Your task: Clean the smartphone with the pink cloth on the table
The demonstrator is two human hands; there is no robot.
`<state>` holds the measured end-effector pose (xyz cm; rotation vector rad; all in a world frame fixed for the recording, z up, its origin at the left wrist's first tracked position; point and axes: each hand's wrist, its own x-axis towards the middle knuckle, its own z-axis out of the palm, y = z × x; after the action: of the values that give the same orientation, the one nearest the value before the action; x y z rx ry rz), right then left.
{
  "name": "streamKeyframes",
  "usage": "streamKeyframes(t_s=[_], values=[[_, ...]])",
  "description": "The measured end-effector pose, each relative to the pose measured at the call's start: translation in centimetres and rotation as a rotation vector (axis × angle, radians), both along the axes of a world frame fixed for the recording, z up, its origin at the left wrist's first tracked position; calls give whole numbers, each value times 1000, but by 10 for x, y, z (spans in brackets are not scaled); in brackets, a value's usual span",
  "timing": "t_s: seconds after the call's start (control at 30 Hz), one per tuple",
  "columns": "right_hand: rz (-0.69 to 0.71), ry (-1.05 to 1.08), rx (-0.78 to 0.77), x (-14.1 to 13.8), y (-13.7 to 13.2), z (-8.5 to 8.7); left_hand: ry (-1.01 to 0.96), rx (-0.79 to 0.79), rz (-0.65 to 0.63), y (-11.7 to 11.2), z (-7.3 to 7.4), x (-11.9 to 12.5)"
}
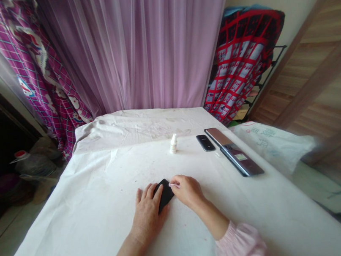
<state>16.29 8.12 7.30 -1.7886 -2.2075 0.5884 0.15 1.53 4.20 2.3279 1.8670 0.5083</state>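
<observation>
A jug [31,163] with a red cap stands on the floor, far left. On the white table [89,208] the left hand [147,210] lies flat, fingers spread, on the near end of a flat black thing [166,192]. The black thing sits in the middle of the table, near the front, between both hands. The right hand [188,190] pinches a swab [173,185] with its fingers closed tight on the stick, and the tip rests on the black thing's top edge. Farther back stand a little white bottle [173,144], a small phone [205,142] and two long phones [242,159] that touch end to end. A white bag [272,142] lies off the right edge. The black thing could slip on the smooth cloth if the flat hand lifts. The bottle is thin and upright, so a bump from a sleeve could tip it. The bag has green writing, too blurry to read. One long phone has a pale sticker, too small to read.
</observation>
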Motion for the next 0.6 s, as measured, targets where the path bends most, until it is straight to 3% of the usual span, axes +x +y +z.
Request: streamKeyframes(t_s=[0.27, 0.6], values=[[-13, -22, -10, 8, -9, 4, -3, -10, 4, -1, 2, 1], [-8, -41, -8, -10, 9, 4, -23, -17, -22, 0, 3, 0]])
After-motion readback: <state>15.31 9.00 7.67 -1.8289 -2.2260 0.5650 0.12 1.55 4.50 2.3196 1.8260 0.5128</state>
